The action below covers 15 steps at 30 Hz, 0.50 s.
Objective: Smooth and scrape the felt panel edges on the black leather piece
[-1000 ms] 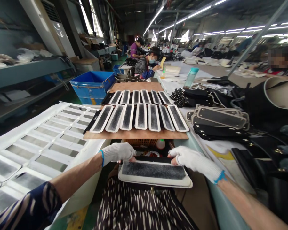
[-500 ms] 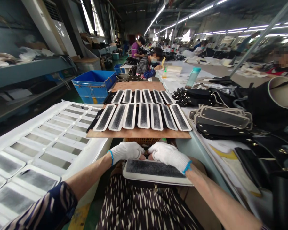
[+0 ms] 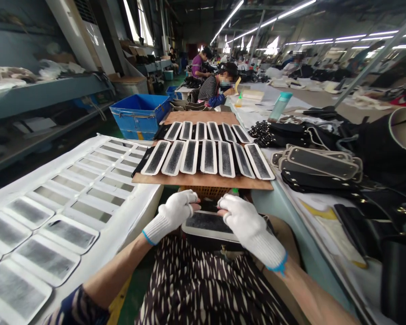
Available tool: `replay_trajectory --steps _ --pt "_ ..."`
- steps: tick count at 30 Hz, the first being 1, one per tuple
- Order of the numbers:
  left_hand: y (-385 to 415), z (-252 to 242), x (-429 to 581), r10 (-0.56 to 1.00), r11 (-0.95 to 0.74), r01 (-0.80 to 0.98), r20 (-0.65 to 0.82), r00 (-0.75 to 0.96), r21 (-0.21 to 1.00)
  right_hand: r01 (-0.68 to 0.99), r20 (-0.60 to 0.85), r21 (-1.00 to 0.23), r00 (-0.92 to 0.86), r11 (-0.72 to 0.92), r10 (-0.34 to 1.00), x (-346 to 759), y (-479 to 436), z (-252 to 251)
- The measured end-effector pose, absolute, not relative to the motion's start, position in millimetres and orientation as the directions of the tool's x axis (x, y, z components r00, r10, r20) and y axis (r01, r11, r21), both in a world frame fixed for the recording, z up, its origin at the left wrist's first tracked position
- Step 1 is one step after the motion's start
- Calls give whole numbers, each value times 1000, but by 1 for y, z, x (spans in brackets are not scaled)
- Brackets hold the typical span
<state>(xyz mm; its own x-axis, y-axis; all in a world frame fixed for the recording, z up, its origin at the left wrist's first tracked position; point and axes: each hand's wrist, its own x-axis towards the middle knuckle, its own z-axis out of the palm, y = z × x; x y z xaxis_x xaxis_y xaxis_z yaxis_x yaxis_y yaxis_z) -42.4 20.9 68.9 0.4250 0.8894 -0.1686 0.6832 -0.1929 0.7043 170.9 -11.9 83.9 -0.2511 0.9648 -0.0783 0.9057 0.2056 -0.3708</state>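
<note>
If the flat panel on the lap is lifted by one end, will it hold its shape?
Probably. The panel lies flat, like the rows on the board, so it looks fairly stiff. Being thin, it is likely light. The gloved left hand and right hand should not slip.

table: long pale worktop, running off to the right
board: plywood sheet bridging the gap, two rows of white-edged dark panels on it
right side: stack of black studded pieces
left: white sheet carrying more panels

Both hands cover the far edge of the padded panel.
</note>
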Motion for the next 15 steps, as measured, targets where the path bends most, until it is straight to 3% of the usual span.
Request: replay_trajectory --steps 4,7,15 --pt "-25 73 -64 885 -412 700 76 458 583 805 192 -507 -242 308 951 172 -61 75" --pt "-46 62 -67 848 -524 715 206 488 462 785 364 -484 -222 387 904 164 -84 57" --pt "-53 27 -67 788 -603 734 380 485 312 853 438 -359 -205 379 876 148 -88 37"
